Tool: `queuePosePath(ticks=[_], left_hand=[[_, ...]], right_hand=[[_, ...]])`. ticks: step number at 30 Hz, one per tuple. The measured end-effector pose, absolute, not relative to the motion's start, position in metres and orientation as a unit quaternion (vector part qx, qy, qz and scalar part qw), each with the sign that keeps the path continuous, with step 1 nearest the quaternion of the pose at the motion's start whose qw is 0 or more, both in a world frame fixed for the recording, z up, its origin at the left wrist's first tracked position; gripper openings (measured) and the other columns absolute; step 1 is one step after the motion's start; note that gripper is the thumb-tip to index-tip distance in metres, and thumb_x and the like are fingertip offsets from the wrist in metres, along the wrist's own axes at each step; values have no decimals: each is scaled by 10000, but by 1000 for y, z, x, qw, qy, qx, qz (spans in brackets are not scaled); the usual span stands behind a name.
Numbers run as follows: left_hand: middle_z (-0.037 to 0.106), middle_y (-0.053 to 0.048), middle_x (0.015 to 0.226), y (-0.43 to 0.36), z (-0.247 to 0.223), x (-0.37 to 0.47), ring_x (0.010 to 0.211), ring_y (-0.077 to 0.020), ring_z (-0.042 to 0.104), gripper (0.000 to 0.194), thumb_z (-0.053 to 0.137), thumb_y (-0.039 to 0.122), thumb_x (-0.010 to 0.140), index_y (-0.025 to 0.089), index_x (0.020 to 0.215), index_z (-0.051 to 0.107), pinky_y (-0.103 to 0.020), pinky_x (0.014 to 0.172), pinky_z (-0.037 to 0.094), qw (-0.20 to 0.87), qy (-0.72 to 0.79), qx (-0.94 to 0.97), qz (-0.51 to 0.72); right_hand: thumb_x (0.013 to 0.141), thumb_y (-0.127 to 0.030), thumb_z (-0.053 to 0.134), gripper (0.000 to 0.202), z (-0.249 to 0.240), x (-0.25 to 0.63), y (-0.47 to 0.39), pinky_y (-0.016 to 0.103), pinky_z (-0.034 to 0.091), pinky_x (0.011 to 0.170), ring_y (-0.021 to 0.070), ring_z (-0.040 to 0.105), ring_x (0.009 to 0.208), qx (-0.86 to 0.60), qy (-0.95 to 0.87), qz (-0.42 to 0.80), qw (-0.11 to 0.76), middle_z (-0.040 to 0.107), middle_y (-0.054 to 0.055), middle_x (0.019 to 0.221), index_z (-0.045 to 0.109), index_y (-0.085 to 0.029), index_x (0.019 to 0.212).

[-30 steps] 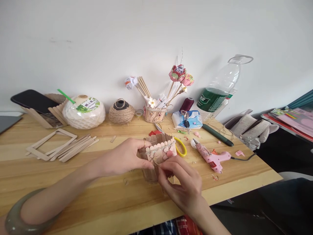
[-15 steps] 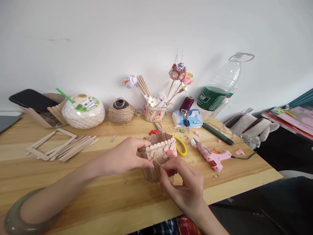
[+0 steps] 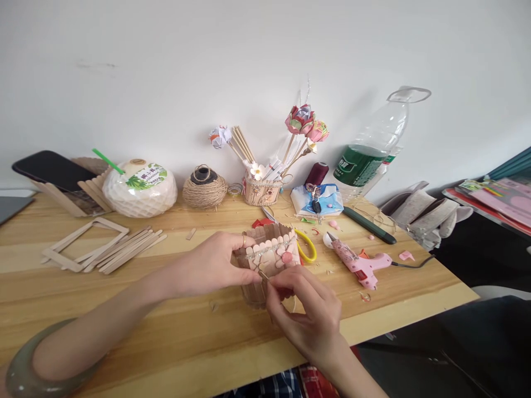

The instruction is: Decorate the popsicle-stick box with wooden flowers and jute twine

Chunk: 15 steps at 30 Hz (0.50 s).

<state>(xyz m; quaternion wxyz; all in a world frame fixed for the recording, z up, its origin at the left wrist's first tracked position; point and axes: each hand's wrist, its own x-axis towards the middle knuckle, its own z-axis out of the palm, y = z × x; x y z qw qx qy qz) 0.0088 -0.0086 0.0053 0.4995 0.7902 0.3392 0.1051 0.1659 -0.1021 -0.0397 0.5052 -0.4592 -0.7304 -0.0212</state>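
Observation:
A craft-stick holder [image 3: 270,255] stands tilted near the table's middle, its scalloped rim trimmed with a sparkly strip. On its front is a flower [image 3: 286,257] of pale petals with a pink centre. My left hand [image 3: 226,260] grips the holder's left side, thumb across the front and fingers behind. My right hand [image 3: 305,298] pinches a thin piece of twine [image 3: 264,273] against the holder's front, below the flower. The twine's far end is hard to make out. Behind the holder's right side, yellow-handled scissors [image 3: 307,246] lie partly hidden.
A pink glue gun [image 3: 360,264] with a cord lies right. Craft sticks [image 3: 130,251] and a stick frame [image 3: 62,260] lie left. Along the wall stand a wrapped coconut [image 3: 140,190], a twine ball [image 3: 204,190], a flower-filled holder [image 3: 261,190] and a large bottle [image 3: 367,160].
My right hand has shifted slightly left along the holder's front, still pinching the twine. The left hand keeps its hold. The whole view has moved a little.

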Motion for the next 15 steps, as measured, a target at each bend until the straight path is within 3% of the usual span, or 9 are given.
queuePosePath(ticks=[7,15], left_hand=[[612,17,780,-10,5,9,719,-150,533,179,561,285,703,166,827,612,-218,614,379,485,337,800,106],[620,4,805,-12,9,11,762,-171,548,236,543,263,678,165,879,617,-230,630,398,496,340,792,103]], right_hand=[[752,-6,534,185,-40,164,-100,219,429,498,94,490,529,-470,-728,-65,494,524,-29,598,534,-191,750],[768,-39,515,165,-34,167,-102,219,417,488,92,481,521,-460,-726,9,511,515,-33,590,536,-195,719]])
